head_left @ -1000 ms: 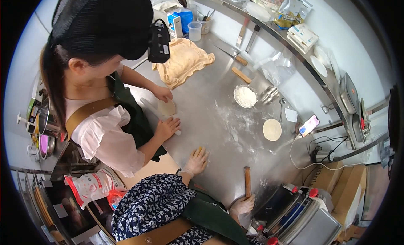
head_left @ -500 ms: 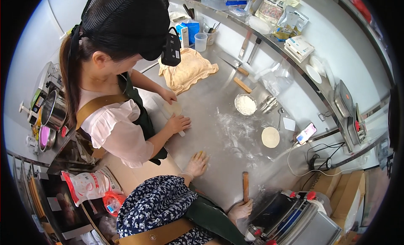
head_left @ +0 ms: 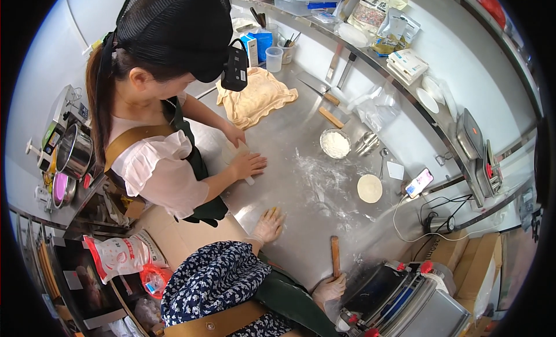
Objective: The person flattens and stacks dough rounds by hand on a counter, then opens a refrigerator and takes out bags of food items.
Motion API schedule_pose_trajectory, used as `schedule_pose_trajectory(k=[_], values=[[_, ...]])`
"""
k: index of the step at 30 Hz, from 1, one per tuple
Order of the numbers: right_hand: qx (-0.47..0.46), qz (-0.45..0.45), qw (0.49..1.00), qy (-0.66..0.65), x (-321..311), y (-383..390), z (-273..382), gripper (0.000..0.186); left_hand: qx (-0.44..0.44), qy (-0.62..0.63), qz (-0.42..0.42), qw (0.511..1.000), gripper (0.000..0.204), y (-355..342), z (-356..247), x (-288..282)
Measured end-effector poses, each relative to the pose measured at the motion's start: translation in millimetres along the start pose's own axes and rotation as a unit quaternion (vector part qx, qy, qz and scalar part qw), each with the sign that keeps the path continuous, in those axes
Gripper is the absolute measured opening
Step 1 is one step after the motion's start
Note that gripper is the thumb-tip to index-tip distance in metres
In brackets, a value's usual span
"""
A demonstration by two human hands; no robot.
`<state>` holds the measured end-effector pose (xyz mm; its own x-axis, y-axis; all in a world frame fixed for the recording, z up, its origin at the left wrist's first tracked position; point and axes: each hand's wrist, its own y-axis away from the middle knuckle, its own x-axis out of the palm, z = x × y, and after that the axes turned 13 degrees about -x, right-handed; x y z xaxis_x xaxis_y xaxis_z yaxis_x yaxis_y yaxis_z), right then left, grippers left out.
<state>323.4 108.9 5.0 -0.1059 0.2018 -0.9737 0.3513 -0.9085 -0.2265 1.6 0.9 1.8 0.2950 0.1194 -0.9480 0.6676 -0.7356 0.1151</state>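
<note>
My left hand (head_left: 269, 227), in a thin clear glove, rests on the steel table (head_left: 295, 203) with its fingers stretched out. Yellow shows at its fingertips, and nothing is in it. Low in the picture, my gloved right hand (head_left: 329, 288) is closed round the lower end of a brown wooden bar (head_left: 335, 254), which points away from me. Whether a blade joins the bar I cannot tell. A flat round dough disc (head_left: 369, 188) lies beyond it to the right. Across on the left, a co-worker's hands (head_left: 249, 163) press on a rolling pin (head_left: 249, 180) on the table.
Loose flour (head_left: 321, 186) dusts the middle. Behind it stand a bowl of flour (head_left: 335, 144), a wooden-handled tool (head_left: 331, 117) and a large slab of dough (head_left: 255, 96). A phone (head_left: 419, 183) with a white cable leans at right. A machine with rollers (head_left: 399, 296) sits close beside my right hand.
The co-worker's hands have shifted slightly, now hiding most of the pale dough disc that showed between them. My hands hold nearly the same places.
</note>
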Motion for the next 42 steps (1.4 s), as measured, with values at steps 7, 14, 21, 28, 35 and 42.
schedule_pose_trajectory(k=[7, 14, 21, 28, 35, 42], values=[[0.001, 0.012, 1.000, 0.007, -3.6, -2.2, 5.3, 0.051, 0.009, 0.019, -0.038, 0.999, 0.051, -1.5, 3.0, 1.5], [-0.020, 0.040, 0.999, -0.006, -12.9, -8.2, 3.5, 0.053, 0.004, 0.002, -0.005, 1.000, 0.053, -1.3, 2.2, 2.7], [-0.145, 0.139, 0.962, -0.186, -37.5, -44.5, 53.2, 0.056, 0.004, 0.007, -0.013, 1.000, 0.053, -1.1, 5.6, 2.5], [-0.336, 0.111, 0.914, -0.200, -44.8, -52.1, 99.9, 0.061, -0.005, 0.004, 0.011, 1.000, 0.053, -4.1, 3.7, -7.8], [-0.306, 0.180, 0.919, -0.173, -61.1, -57.3, 107.8, 0.064, -0.013, 0.011, 0.026, 1.000, 0.052, 1.2, 3.8, -5.0], [-0.270, 0.175, 0.924, -0.205, -57.8, -56.4, 105.6, 0.061, -0.001, 0.015, 0.012, 1.000, 0.051, -3.7, 0.4, -1.9]])
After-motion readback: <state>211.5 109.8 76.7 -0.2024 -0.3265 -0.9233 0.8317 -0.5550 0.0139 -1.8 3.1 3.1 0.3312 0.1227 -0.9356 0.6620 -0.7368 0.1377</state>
